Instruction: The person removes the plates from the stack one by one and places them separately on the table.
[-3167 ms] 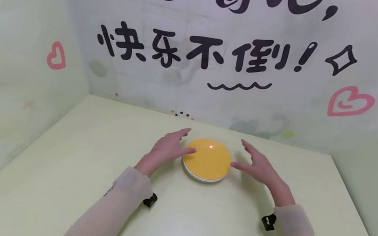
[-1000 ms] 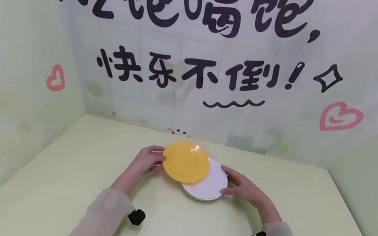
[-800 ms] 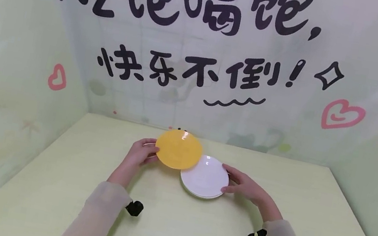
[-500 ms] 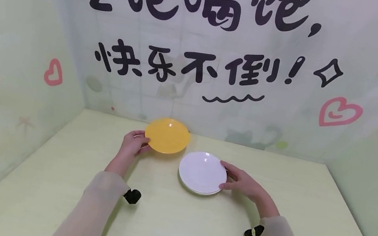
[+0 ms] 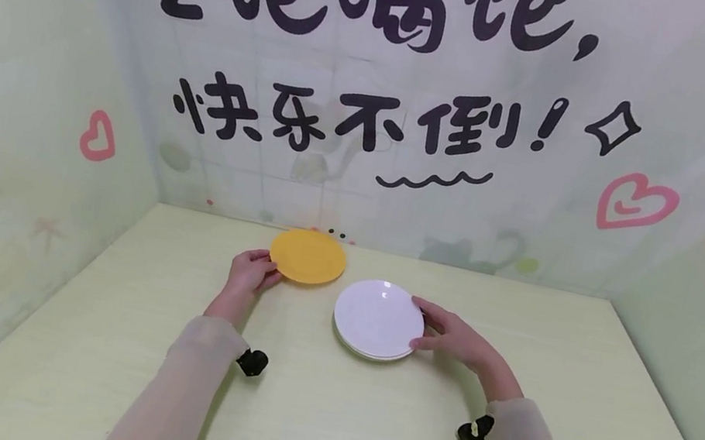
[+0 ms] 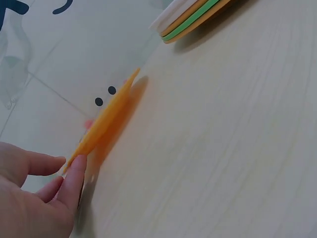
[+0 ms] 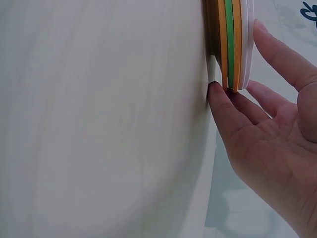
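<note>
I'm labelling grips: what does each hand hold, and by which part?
The left hand pinches the orange plate by its near-left rim; the right hand holds the plate stack at its right edge.

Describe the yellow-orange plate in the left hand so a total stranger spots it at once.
Start at the back wall with black lettering. Below it, at the back of the table, the left hand pinches the yellow-orange plate by its rim. It is single, apart from the white-topped stack.
</note>
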`<state>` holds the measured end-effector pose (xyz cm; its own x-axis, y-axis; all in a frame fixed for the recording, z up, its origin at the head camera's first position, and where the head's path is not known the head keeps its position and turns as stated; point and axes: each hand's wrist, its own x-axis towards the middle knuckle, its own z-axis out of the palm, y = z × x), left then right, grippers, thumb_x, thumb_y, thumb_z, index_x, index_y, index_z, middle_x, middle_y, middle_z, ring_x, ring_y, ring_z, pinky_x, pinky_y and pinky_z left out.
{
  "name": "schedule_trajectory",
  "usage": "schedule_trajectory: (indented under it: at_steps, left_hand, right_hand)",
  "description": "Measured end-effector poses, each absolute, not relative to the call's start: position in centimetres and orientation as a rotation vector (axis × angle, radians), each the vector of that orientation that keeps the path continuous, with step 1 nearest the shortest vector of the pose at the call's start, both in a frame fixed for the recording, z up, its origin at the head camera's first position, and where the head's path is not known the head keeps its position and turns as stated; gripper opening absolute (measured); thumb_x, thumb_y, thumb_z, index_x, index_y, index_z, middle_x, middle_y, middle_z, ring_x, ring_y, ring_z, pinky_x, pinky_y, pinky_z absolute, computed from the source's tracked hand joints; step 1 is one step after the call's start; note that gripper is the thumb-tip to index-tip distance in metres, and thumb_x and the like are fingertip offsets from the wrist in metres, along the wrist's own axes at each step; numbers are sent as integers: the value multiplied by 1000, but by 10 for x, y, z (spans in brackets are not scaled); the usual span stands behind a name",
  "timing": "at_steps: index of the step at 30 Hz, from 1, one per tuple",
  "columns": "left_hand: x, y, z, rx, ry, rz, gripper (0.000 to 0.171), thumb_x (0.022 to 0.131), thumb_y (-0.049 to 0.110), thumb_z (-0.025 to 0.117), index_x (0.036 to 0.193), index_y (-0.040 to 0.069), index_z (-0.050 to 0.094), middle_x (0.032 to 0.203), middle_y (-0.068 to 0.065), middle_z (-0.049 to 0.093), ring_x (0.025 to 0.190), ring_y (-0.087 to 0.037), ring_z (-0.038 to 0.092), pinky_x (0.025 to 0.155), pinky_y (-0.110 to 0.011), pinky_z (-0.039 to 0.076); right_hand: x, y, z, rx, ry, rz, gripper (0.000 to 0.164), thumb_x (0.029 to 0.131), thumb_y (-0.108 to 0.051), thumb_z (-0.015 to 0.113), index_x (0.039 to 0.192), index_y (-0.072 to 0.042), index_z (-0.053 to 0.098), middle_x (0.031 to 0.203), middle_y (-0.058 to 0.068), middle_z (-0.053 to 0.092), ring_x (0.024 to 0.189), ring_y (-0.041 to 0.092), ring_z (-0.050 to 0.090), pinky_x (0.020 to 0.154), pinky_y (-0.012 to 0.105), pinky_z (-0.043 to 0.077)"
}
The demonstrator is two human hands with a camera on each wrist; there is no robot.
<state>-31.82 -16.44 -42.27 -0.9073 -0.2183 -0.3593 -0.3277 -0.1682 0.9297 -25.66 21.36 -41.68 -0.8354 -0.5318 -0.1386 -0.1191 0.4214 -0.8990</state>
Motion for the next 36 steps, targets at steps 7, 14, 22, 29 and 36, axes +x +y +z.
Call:
schedule_trajectory:
  at_steps: [7,14,22,29,36]
  left_hand:
    - [-316,-167,-414,-572,2132,2136,57,99,-1,54,152,0,34,153,-20,44,134,-27,51,114,-34,47]
    - [-311,-173,-408,-505,2230,2099,58,98,1,55,152,-1,33,154,-22,43,140,-31,47,116,-38,44]
    - [-301,-174,-404,-394,2132,2174,58,98,0,55,152,-1,34,155,-19,43,141,-29,46,117,-37,43]
    - [-289,-157,-406,-268,2074,2139,56,99,2,57,151,0,37,154,-18,44,141,-30,46,114,-34,46]
    - [-279,-128,-412,-177,2013,2108,51,98,3,59,146,-1,43,149,-19,50,132,-28,55,96,-22,57]
  right_hand:
    - [-256,216,-411,-526,2284,-1401,84,91,-8,70,156,4,18,163,27,17,151,46,17,124,58,21]
    - [-260,214,-412,-527,2287,-1394,84,91,-9,71,157,2,20,163,26,19,151,44,19,125,56,21]
    - [-261,212,-410,-544,2285,-1382,84,91,-9,70,156,4,18,163,27,18,150,46,19,124,58,21]
    - [-263,212,-415,-544,2272,-1385,84,91,-8,70,156,4,18,163,27,17,151,45,18,125,57,20]
    - [-265,213,-419,-550,2258,-1396,85,91,-7,71,156,4,18,163,27,17,151,46,18,125,57,20]
